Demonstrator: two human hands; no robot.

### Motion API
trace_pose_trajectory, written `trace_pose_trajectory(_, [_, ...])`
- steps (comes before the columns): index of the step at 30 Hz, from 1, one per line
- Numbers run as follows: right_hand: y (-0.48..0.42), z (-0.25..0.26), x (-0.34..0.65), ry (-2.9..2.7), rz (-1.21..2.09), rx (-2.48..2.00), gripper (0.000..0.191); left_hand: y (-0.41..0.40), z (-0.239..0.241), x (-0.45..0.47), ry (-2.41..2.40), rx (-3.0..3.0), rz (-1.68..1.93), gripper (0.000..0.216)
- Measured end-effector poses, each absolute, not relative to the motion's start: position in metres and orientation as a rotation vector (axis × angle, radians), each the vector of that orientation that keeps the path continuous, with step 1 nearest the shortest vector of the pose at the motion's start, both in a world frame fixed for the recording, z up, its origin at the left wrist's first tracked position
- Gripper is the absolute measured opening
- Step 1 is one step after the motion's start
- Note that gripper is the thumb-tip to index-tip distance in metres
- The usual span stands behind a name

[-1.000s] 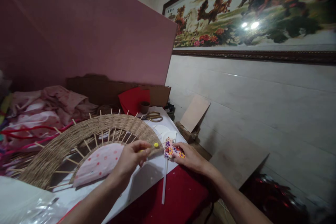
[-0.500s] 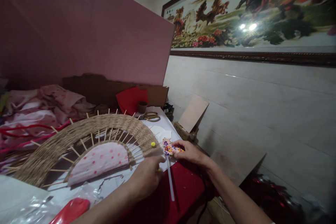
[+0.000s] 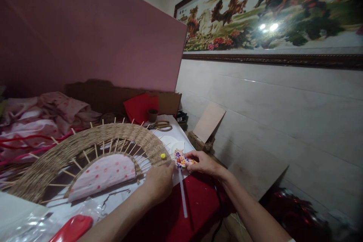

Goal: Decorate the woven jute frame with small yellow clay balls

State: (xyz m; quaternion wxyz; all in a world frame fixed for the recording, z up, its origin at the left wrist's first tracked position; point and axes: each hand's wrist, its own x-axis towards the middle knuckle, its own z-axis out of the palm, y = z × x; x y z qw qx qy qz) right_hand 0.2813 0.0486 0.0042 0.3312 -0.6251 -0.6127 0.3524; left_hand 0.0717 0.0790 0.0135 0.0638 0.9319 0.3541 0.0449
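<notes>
Pinching side: right hand (image 3: 202, 162), thumb and fingers closed around the right end of a floral piece (image 3: 183, 161), barely any gap besides what the piece fills.
Other hand: left hand (image 3: 160, 182), back facing up, fingers curled in. Tips are tucked out of sight, so can't tell if they've got hold of anything.
Floral print: pale with purple and orange flowers plus a reddish patch, chunky little shape. It's in the right fingers' grip, just beside the left knuckles.
Rod: straight, smooth, translucent rod (image 3: 183, 194), running from the floral piece back toward the wearer, between the two hands, over smooth red covering (image 3: 204, 200).
Weave: wide tan woven arc (image 3: 133, 132), ropey and straw-like, thin pale sticks poking out both edges. Its right end is just past the left fingers.
Yellow dot: small, roundish yellow bead (image 3: 163, 156) near that end, just beyond the left fingers.
Half-disc: pinkish fabric half-disc (image 3: 103, 176) with red spots, inside the arc, left of the left hand.
Cup: little dark cup (image 3: 152, 116) well beyond the fingers, contents too dark to make out. Bronze-handled scissors (image 3: 162, 122) next to it.
Bag: crinkly clear plastic bag (image 3: 28, 227) left of the left forearm, glossy red thing (image 3: 74, 228) beside or in it, can't tell which.
</notes>
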Motion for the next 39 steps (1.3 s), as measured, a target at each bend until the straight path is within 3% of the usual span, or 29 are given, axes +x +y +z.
trace_pose_trajectory(10, [0.048, 0.007, 0.28, -1.546, 0.958, -1.638, 0.041, 0.079, 0.025, 0.08, 1.098, 2.854, 0.024, 0.043])
trace_pose_trajectory(17, [0.048, -0.001, 0.287, -1.351, 1.131, -1.519, 0.037, 0.079, 0.022, 0.082, 1.113, 2.858, 0.055, 0.045])
trace_pose_trajectory(25, [0.046, -0.008, 0.296, -0.922, 1.356, -1.065, 0.017, 0.08, 0.019, 0.081, 1.12, 2.856, 0.075, 0.044])
trace_pose_trajectory(29, [0.044, -0.002, 0.297, -0.792, 1.329, -0.846, 0.02, 0.08, 0.019, 0.08, 1.113, 2.855, 0.073, 0.046])
trace_pose_trajectory(35, [0.04, 0.017, 0.277, -0.804, 1.167, -0.872, 0.025, 0.081, 0.014, 0.08, 1.097, 2.859, 0.077, 0.052])
trace_pose_trajectory(39, [0.041, 0.024, 0.255, -0.914, 1.17, -0.99, 0.035, 0.078, 0.018, 0.077, 1.109, 2.85, 0.098, 0.039])
